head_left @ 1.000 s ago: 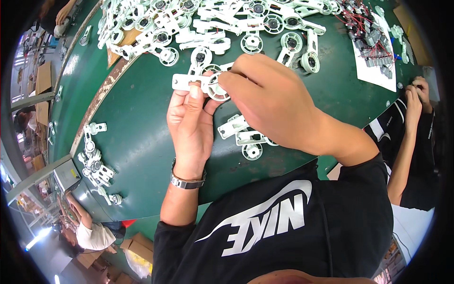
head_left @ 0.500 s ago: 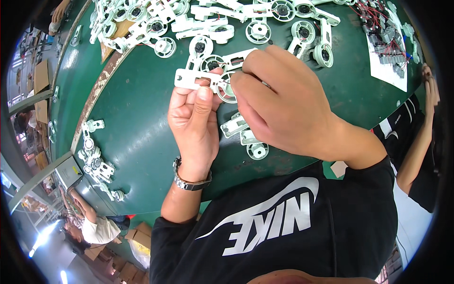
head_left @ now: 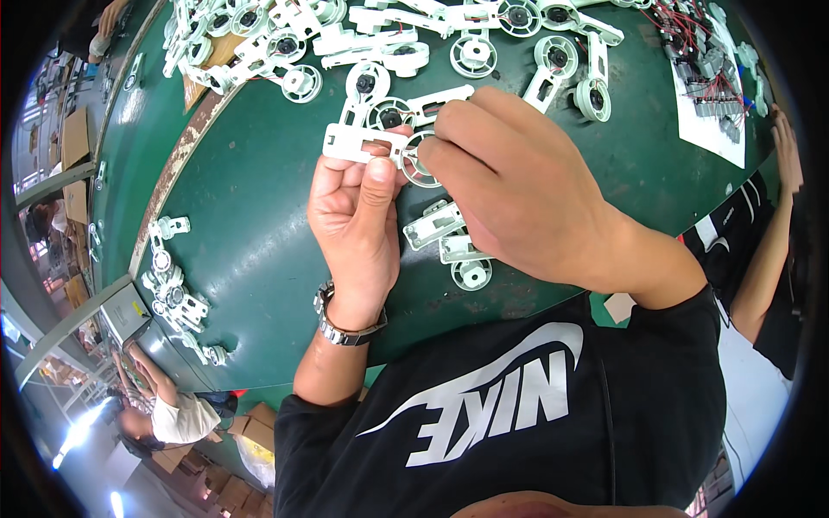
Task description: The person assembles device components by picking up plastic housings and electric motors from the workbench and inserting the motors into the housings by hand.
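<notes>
My left hand, a metal watch on its wrist, grips a white plastic housing between thumb and fingers. The housing has a flat slotted handle and a round spoked ring at its right end. Over that ring my right hand is closed, fingers curled inward. Its fingertips are hidden, and so is whatever they pinch. Just beyond lies a housing with a dark motor. Below the right hand, pale housing pieces lie on the green table, partly covered by that hand.
Many white housings with dark motors are piled along the table's far side. At far right, small motors with red wires lie on white paper. A row of parts sits at left by a worn table edge. A co-worker's arm is at right.
The held housing has shifted very slightly to the right. My right hand has moved a little at the ring, its fingers still curled. The co-worker's hand at right has moved slightly.
</notes>
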A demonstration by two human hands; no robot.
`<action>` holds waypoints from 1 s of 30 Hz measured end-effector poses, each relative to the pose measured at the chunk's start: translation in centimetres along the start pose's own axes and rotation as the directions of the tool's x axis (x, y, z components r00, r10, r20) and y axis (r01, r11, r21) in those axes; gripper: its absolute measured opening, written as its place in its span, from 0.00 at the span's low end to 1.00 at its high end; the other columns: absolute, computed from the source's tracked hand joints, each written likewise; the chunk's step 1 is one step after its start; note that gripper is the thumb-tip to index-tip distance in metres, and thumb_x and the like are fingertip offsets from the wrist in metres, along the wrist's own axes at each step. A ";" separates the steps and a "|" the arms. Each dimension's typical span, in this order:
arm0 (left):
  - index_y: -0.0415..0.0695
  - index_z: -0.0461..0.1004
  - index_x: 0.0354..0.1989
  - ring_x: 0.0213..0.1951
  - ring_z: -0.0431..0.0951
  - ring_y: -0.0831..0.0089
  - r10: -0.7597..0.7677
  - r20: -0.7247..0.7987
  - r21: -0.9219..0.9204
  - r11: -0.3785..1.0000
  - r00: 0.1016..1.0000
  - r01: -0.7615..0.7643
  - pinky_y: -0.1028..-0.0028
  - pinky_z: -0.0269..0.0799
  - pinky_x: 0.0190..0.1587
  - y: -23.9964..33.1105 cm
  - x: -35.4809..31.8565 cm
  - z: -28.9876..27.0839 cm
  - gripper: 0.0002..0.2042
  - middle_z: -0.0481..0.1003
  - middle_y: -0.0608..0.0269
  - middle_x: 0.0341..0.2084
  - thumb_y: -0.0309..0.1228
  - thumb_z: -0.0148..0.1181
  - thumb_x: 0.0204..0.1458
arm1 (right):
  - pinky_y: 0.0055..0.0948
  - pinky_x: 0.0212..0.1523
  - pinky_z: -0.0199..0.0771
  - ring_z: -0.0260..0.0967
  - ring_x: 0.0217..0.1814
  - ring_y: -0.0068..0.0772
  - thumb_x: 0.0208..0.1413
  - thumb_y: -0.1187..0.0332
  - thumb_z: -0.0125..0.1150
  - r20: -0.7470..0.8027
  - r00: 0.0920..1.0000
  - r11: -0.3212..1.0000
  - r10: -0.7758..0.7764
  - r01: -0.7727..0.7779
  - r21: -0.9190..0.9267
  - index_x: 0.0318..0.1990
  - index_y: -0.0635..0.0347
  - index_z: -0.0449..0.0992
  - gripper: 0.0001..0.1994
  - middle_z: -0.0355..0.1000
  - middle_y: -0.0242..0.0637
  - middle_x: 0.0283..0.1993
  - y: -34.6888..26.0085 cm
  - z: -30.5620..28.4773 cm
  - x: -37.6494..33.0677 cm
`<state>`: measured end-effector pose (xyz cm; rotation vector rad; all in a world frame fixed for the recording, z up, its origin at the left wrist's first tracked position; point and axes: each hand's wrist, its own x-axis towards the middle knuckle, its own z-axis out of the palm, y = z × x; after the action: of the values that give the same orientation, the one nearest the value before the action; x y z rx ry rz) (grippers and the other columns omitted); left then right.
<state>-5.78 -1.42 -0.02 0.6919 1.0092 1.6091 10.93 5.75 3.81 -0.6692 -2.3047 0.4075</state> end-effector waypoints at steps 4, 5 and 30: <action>0.37 0.71 0.49 0.48 0.79 0.72 0.004 0.020 0.024 1.000 1.000 -0.005 0.71 0.76 0.52 0.0 -0.2 -0.1 0.07 0.78 0.44 0.52 0.24 0.58 0.66 | 0.35 0.32 0.64 0.60 0.33 0.39 0.40 0.80 0.62 0.010 1.000 1.000 -0.015 0.015 -0.002 0.36 0.64 0.75 0.11 0.62 0.37 0.35 0.0 0.0 0.0; 0.37 0.71 0.49 0.48 0.79 0.72 0.004 0.019 0.025 1.000 1.000 -0.005 0.71 0.76 0.52 0.0 -0.2 -0.1 0.07 0.78 0.44 0.52 0.24 0.58 0.66 | 0.35 0.32 0.64 0.60 0.33 0.39 0.41 0.80 0.62 0.001 1.000 1.000 -0.018 0.018 0.002 0.36 0.65 0.75 0.11 0.62 0.37 0.35 0.0 0.0 0.0; 0.45 0.66 0.54 0.50 0.78 0.72 0.140 0.060 0.076 0.987 0.988 -0.144 0.65 0.78 0.54 -0.7 -0.3 -1.1 0.09 0.76 0.61 0.50 0.25 0.54 0.68 | 0.33 0.52 0.80 0.80 0.52 0.39 0.54 0.86 0.64 0.188 0.929 0.835 0.318 -0.369 0.408 0.72 0.54 0.66 0.36 0.80 0.43 0.54 -0.2 -1.2 0.6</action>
<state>-6.32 -1.98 -1.19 0.8746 1.0081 1.6704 11.34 6.02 5.10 -0.8442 -2.0791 1.1242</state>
